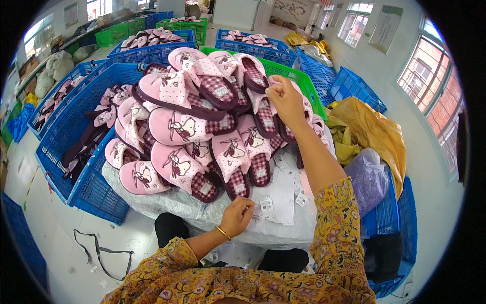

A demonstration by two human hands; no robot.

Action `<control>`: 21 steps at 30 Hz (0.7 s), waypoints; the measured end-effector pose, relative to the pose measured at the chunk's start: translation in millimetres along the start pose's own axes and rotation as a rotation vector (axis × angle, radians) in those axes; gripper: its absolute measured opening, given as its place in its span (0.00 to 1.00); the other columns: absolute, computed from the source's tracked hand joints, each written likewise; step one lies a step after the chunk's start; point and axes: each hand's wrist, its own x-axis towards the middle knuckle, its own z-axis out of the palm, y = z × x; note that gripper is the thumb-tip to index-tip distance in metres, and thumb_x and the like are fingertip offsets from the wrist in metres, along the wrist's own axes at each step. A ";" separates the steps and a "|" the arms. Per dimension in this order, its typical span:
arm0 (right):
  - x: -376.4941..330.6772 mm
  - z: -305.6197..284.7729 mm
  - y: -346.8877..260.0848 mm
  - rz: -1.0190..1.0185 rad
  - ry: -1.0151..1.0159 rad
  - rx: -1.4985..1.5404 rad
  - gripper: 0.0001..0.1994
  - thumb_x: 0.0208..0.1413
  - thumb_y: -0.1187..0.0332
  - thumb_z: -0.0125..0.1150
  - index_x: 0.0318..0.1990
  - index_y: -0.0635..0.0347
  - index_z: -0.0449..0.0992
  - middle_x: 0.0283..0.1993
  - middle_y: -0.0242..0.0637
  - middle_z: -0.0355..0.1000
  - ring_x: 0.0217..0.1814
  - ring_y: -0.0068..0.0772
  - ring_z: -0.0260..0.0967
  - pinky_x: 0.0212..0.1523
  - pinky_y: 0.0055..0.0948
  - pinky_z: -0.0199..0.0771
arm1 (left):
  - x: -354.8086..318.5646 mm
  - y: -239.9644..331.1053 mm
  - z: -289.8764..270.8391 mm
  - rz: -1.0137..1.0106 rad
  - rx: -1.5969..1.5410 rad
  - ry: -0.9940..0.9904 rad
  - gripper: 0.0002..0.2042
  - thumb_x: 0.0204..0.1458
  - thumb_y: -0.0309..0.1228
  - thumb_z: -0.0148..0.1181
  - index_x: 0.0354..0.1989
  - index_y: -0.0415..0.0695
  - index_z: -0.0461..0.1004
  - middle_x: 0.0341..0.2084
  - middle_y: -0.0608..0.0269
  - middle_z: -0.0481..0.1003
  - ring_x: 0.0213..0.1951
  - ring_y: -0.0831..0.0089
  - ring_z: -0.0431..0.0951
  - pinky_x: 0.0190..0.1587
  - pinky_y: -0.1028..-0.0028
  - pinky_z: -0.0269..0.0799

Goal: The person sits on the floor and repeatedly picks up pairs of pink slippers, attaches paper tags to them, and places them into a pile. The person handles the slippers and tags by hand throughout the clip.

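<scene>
Pink slippers (174,169) with a printed cartoon dog, dark soles and checked insoles are heaped on a pale plastic-covered bundle (202,215). My right hand (287,103) reaches up to the right side of the heap, thumb and finger pinched at the heel of a slipper (254,71). My left hand (238,217) hovers low in front of the heap with its fingers curled together; whatever they hold is too small to make out. Beside it lie white label sheets (282,200) and a small printed sticker (266,204). Several insoles carry similar stickers.
Blue crates (76,147) with more slippers stand on the left and behind, along with a green crate (304,83). To the right are a yellow cloth sack (377,131) and a purple-filled plastic bag (368,177). A black strap (101,248) lies on the floor.
</scene>
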 end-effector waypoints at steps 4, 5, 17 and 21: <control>46.2 27.3 -13.0 -0.009 -0.106 -0.145 0.33 0.52 0.61 0.68 0.64 0.55 0.63 0.48 0.49 0.77 0.48 0.41 0.77 0.49 0.34 0.74 | 1.2 4.0 -3.2 -0.014 -0.046 -0.009 0.06 0.53 0.22 0.60 0.39 0.40 0.74 0.33 0.56 0.74 0.27 0.64 0.75 0.30 0.71 0.71; 57.1 35.3 -12.1 -0.036 -0.131 -0.229 0.34 0.51 0.60 0.69 0.65 0.54 0.62 0.50 0.50 0.76 0.49 0.43 0.77 0.51 0.36 0.74 | 1.6 5.0 -4.5 -0.013 -0.059 -0.007 0.06 0.53 0.22 0.59 0.39 0.40 0.74 0.34 0.56 0.74 0.28 0.63 0.75 0.31 0.70 0.71; 112.4 95.2 1.9 -0.082 -0.179 -0.507 0.28 0.49 0.62 0.63 0.61 0.52 0.70 0.56 0.49 0.73 0.56 0.54 0.71 0.55 0.43 0.71 | -3.0 1.6 -5.8 -0.026 -0.103 -0.028 0.06 0.55 0.24 0.57 0.41 0.42 0.73 0.37 0.56 0.75 0.33 0.59 0.77 0.35 0.68 0.74; 106.6 92.0 -6.9 -0.139 0.071 -0.547 0.16 0.49 0.72 0.57 0.48 0.56 0.76 0.43 0.51 0.77 0.48 0.57 0.72 0.48 0.49 0.71 | -7.7 -5.2 -3.1 -0.011 -0.124 -0.027 0.07 0.56 0.25 0.57 0.42 0.42 0.73 0.37 0.55 0.75 0.33 0.59 0.77 0.35 0.68 0.74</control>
